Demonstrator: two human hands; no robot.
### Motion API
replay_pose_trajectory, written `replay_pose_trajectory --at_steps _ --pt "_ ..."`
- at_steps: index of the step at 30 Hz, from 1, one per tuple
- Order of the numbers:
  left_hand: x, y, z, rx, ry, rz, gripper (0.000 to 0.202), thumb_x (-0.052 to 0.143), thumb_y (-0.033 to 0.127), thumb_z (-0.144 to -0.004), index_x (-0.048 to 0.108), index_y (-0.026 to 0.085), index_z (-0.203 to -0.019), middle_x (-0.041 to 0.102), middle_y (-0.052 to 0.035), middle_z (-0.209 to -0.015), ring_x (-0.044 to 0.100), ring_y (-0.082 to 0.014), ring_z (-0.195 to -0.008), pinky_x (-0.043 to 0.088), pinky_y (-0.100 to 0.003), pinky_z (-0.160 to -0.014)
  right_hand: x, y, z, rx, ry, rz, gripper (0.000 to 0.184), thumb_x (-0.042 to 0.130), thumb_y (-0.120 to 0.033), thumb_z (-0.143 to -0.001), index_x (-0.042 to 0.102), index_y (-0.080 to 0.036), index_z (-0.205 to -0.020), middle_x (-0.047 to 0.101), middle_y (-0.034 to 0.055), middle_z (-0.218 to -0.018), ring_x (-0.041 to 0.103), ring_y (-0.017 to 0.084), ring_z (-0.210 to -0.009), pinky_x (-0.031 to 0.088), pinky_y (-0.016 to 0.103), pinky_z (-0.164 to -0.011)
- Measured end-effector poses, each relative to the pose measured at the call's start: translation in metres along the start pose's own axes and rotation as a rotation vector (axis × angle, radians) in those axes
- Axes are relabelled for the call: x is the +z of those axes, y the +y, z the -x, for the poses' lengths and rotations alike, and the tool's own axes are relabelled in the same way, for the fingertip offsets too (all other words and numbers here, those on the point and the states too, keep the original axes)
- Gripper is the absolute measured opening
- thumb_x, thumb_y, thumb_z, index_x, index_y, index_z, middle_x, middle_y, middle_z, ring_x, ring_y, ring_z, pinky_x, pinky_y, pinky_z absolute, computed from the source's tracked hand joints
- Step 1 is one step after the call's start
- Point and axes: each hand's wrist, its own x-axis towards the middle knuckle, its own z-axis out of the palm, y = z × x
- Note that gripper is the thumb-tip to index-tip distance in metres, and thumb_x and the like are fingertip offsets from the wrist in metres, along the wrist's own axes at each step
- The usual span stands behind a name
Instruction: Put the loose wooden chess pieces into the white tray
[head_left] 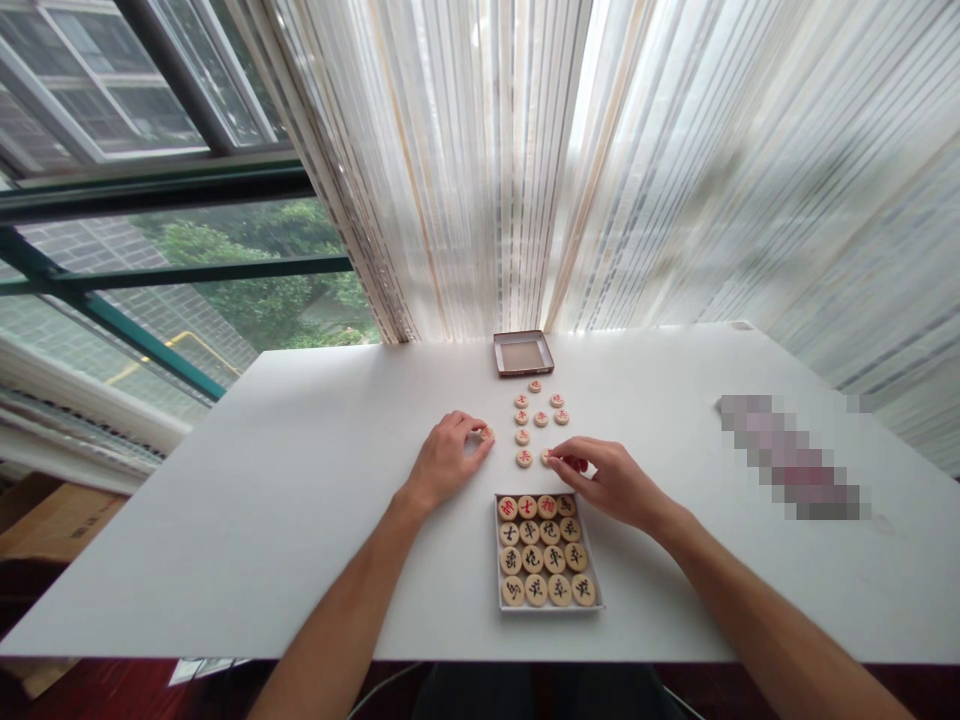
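At the tips of the left fingers, one round wooden game piece, pinched, fingers closed together on its edge. Under the right fingers, curled and close together, a second piece with red marking, mostly hidden; whether clamped or only covered, impossible to tell. Just beside those fingertips, a third piece. Between and ahead of both hands, a loose group of red-marked pieces, lying flat and apart from one another. Just below the right hand, a shallow tray packed with four rows of pieces, mostly black characters, some red along the top row. Near the far edge of the white table, a small open box lid. Beyond, a striped sheer curtain; to the left, a window. Toward the right of the table, a pixelated object, unreadable.
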Motion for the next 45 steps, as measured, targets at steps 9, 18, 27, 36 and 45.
replay_pose_trajectory --at_steps 9,18,27,36,45 --pt "0.001 0.005 0.000 0.019 0.042 0.042 0.018 0.063 0.031 -0.091 0.065 0.020 -0.105 0.069 -0.0045 -0.101 0.061 -0.0156 -0.077 0.051 -0.031 -0.079 0.000 0.000 -0.001 -0.010 -0.018 -0.009 0.020 0.055 -0.036 -0.099 0.070 -0.022 -0.096 0.071 0.0036 -0.086 0.059 0.015 -0.068 0.049 0.028 -0.065" --pt "0.000 0.009 0.000 -0.016 0.034 0.150 0.023 0.064 0.034 -0.090 0.065 0.021 -0.110 0.072 -0.0021 -0.103 0.063 -0.0131 -0.074 0.052 -0.028 -0.075 0.002 -0.001 0.000 -0.027 -0.007 -0.013 0.019 0.056 -0.034 -0.098 0.069 -0.022 -0.095 0.072 0.0033 -0.085 0.059 0.014 -0.067 0.049 0.027 -0.065" --pt "0.005 0.028 0.004 0.024 0.007 0.338 0.027 0.066 0.038 -0.089 0.066 0.021 -0.110 0.073 -0.0021 -0.100 0.062 -0.0112 -0.072 0.051 -0.023 -0.066 0.004 -0.001 0.000 -0.035 0.018 -0.020 0.017 0.056 -0.033 -0.098 0.069 -0.023 -0.095 0.071 0.0026 -0.083 0.059 0.014 -0.066 0.049 0.027 -0.064" --pt "0.009 0.042 0.009 0.070 -0.021 0.490 0.031 0.072 0.035 -0.086 0.067 0.018 -0.111 0.073 -0.0036 -0.096 0.063 -0.0113 -0.073 0.051 -0.023 -0.066 0.007 -0.008 0.000 -0.026 0.112 -0.110 0.014 0.060 -0.030 -0.095 0.068 -0.024 -0.105 0.074 0.0024 -0.088 0.068 0.016 -0.077 0.056 0.028 -0.071" --pt "0.014 0.047 0.012 0.064 -0.059 0.607 0.033 0.077 0.036 -0.082 0.069 0.017 -0.107 0.072 -0.0025 -0.086 0.056 -0.0089 -0.063 0.048 -0.021 -0.058 0.010 -0.021 0.001 0.004 0.082 -0.304 0.020 0.063 -0.028 -0.095 0.065 -0.026 -0.114 0.077 0.0025 -0.101 0.073 0.018 -0.092 0.060 0.029 -0.080"
